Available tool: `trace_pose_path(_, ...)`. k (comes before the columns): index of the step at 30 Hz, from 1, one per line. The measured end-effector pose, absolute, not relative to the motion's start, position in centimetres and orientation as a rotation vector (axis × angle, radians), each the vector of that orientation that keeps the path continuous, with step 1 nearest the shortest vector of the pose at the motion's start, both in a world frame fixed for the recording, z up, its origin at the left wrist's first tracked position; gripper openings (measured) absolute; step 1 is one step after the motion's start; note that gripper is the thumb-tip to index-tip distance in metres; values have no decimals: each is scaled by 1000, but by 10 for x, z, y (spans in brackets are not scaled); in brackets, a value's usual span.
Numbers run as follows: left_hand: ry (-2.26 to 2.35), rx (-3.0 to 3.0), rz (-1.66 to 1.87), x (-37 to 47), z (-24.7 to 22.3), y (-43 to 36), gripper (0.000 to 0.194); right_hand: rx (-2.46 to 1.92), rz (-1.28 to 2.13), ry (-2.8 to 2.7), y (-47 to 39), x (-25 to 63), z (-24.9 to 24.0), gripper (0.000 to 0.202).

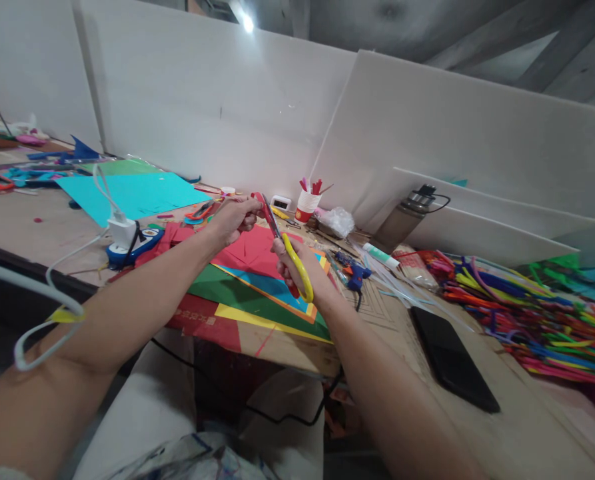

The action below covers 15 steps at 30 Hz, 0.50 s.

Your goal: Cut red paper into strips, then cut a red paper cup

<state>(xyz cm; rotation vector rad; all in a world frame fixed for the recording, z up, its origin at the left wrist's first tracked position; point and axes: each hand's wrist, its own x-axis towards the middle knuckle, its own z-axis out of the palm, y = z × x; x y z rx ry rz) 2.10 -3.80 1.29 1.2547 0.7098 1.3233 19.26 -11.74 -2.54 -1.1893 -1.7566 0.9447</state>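
In my right hand is a pair of scissors with yellow and red handles, its blades pointing up and away from me. Pinched in the fingers of my left hand is a small piece of red paper, which meets the blade tips. Both hands hover over a stack of coloured sheets. Red paper lies on top, with blue, orange and green paper beneath it. A yellow sheet sticks out at the near edge.
To the right lie a black phone, a blue glue gun and many pipe cleaners. Behind stand a paper cup of red sticks and a bottle. A white cable loops near my left forearm.
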Motion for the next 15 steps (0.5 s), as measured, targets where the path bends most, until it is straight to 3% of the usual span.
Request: trace_pose_path(15,691,1261,1305,20,12,-37,17,-1211,1013,-1699,-122,190,-20,46)
